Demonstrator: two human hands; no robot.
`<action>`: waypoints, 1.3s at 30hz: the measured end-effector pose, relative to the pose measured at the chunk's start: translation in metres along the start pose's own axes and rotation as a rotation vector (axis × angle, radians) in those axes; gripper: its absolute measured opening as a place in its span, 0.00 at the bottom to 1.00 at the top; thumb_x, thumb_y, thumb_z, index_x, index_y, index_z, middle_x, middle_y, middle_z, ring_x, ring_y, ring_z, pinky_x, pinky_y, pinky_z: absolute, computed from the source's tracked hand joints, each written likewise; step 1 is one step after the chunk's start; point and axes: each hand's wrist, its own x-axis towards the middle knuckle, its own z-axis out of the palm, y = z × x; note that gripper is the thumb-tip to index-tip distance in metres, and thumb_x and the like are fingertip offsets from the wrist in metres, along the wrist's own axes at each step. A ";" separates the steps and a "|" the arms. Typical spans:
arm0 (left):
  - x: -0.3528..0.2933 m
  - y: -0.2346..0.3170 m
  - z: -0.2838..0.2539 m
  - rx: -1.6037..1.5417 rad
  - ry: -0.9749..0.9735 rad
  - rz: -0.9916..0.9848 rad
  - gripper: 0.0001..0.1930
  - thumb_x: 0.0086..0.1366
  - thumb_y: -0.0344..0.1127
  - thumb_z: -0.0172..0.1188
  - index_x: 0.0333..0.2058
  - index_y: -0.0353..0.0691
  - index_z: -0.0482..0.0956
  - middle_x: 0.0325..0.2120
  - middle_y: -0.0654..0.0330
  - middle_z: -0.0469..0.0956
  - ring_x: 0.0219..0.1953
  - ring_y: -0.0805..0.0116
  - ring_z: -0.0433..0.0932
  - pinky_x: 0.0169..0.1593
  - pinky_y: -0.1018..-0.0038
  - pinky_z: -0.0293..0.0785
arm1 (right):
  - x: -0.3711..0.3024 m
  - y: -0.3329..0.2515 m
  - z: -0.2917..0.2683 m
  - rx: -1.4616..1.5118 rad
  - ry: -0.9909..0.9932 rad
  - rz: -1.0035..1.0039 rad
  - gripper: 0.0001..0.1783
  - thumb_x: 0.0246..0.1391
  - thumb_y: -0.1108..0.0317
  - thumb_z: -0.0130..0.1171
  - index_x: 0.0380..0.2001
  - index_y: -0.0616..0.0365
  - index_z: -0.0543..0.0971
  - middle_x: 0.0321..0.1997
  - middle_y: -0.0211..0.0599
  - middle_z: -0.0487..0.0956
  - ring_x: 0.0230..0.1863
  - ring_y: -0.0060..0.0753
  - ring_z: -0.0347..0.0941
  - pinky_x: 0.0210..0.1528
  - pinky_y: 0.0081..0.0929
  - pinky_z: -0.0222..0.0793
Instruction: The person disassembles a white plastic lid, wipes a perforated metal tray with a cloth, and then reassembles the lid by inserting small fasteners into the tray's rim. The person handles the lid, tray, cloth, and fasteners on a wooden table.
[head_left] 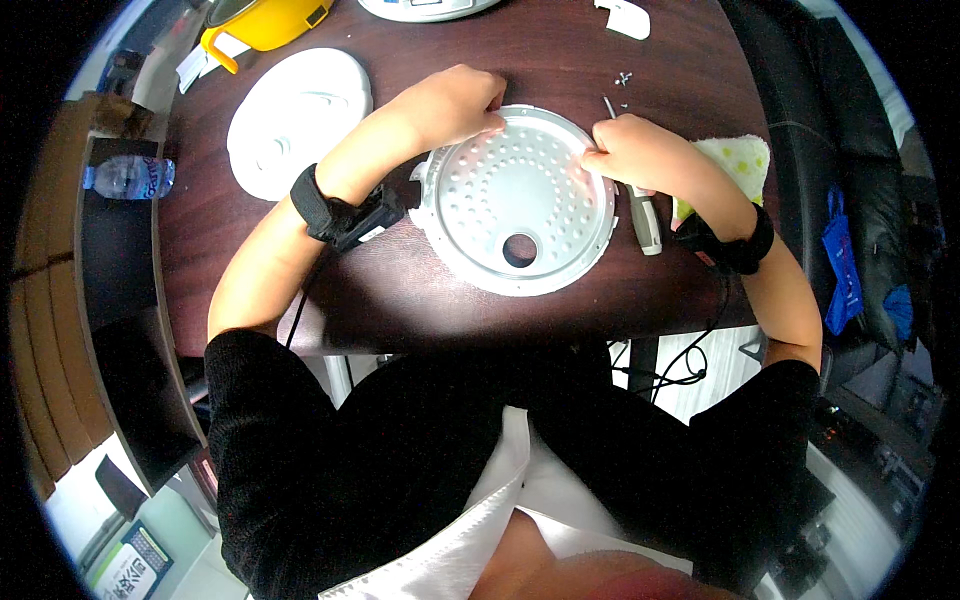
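Observation:
A round silvery metal lid plate [520, 195], covered in dimples with one round hole near its lower edge, lies in front of me on the dark table. My left hand [462, 105] has its fingers curled over the upper left rim and pinches it. At the upper right rim, my right hand [640, 155] grips the plate with thumb and bent fingers. A screwdriver [646, 226] with a pale grey handle lies under my right hand, its thin shaft poking out beyond the knuckles. Some of the fingertips are hidden from view.
Left of my left forearm lies a white round cover [300, 120]. A yellow pot [265, 25] stands behind it. Loose screws [623, 78] and a white plastic piece [625, 18] are at the far right. A spotted cloth [742, 165] lies beside my right wrist. Cables [690, 370] hang below the table edge.

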 end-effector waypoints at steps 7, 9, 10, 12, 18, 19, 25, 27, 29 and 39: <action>0.000 0.000 0.001 -0.025 -0.009 -0.012 0.12 0.55 0.37 0.62 0.31 0.33 0.77 0.26 0.47 0.78 0.31 0.50 0.78 0.36 0.63 0.72 | 0.005 0.007 0.001 -0.089 -0.014 -0.021 0.23 0.55 0.54 0.51 0.22 0.67 0.78 0.15 0.50 0.74 0.16 0.42 0.73 0.23 0.36 0.68; -0.001 0.000 0.001 -0.047 -0.009 -0.013 0.12 0.56 0.37 0.61 0.31 0.33 0.76 0.26 0.47 0.78 0.31 0.50 0.78 0.36 0.63 0.72 | 0.006 0.010 0.003 -0.107 0.016 -0.119 0.23 0.55 0.54 0.51 0.22 0.67 0.78 0.17 0.51 0.74 0.18 0.43 0.74 0.25 0.38 0.68; -0.002 0.000 0.000 -0.055 -0.006 -0.010 0.12 0.56 0.37 0.61 0.32 0.32 0.76 0.26 0.47 0.78 0.31 0.50 0.78 0.36 0.63 0.72 | 0.006 0.012 0.003 -0.116 0.031 -0.167 0.23 0.54 0.54 0.52 0.23 0.67 0.78 0.17 0.52 0.75 0.19 0.44 0.74 0.27 0.38 0.68; -0.005 0.002 0.001 -0.041 0.017 -0.028 0.13 0.57 0.37 0.61 0.34 0.32 0.75 0.29 0.47 0.78 0.33 0.50 0.78 0.38 0.63 0.72 | 0.006 0.013 0.004 -0.142 0.034 -0.137 0.23 0.54 0.54 0.52 0.22 0.67 0.78 0.18 0.53 0.75 0.21 0.46 0.74 0.28 0.38 0.69; -0.057 0.062 0.006 0.188 0.065 -0.046 0.26 0.59 0.43 0.59 0.53 0.37 0.68 0.56 0.45 0.64 0.57 0.47 0.64 0.57 0.59 0.66 | 0.005 0.020 0.010 -0.155 0.120 -0.200 0.25 0.55 0.52 0.51 0.22 0.67 0.77 0.19 0.54 0.74 0.23 0.50 0.75 0.29 0.39 0.69; -0.068 0.073 0.010 0.149 -0.016 -0.003 0.30 0.60 0.45 0.58 0.58 0.39 0.64 0.60 0.46 0.59 0.62 0.45 0.58 0.62 0.55 0.62 | 0.005 0.021 0.009 -0.131 0.118 -0.198 0.25 0.55 0.52 0.51 0.22 0.68 0.77 0.19 0.54 0.74 0.23 0.50 0.75 0.29 0.39 0.69; -0.093 0.098 0.031 0.198 -0.207 -0.006 0.39 0.58 0.53 0.55 0.66 0.58 0.50 0.68 0.50 0.38 0.69 0.45 0.34 0.68 0.47 0.37 | 0.009 0.024 0.012 -0.118 0.098 -0.206 0.27 0.58 0.52 0.48 0.24 0.69 0.77 0.18 0.55 0.73 0.22 0.50 0.74 0.29 0.41 0.69; -0.093 0.095 0.034 0.181 -0.222 -0.008 0.40 0.58 0.54 0.55 0.67 0.60 0.48 0.68 0.50 0.35 0.69 0.45 0.32 0.68 0.45 0.34 | 0.010 0.026 0.013 -0.109 0.087 -0.196 0.27 0.59 0.51 0.47 0.24 0.69 0.77 0.17 0.54 0.73 0.21 0.50 0.74 0.29 0.41 0.69; -0.094 0.093 0.037 0.164 -0.231 -0.001 0.40 0.59 0.54 0.55 0.67 0.60 0.47 0.68 0.50 0.33 0.69 0.44 0.30 0.67 0.44 0.31 | 0.015 0.033 0.015 -0.110 0.088 -0.201 0.26 0.60 0.52 0.48 0.24 0.69 0.76 0.16 0.50 0.72 0.18 0.47 0.72 0.26 0.40 0.68; -0.098 0.084 0.041 0.144 -0.155 0.026 0.44 0.54 0.64 0.56 0.66 0.59 0.49 0.68 0.48 0.34 0.69 0.42 0.29 0.66 0.43 0.28 | -0.023 0.026 0.002 0.119 0.116 -0.163 0.16 0.59 0.61 0.54 0.23 0.63 0.71 0.14 0.38 0.70 0.13 0.28 0.67 0.17 0.30 0.61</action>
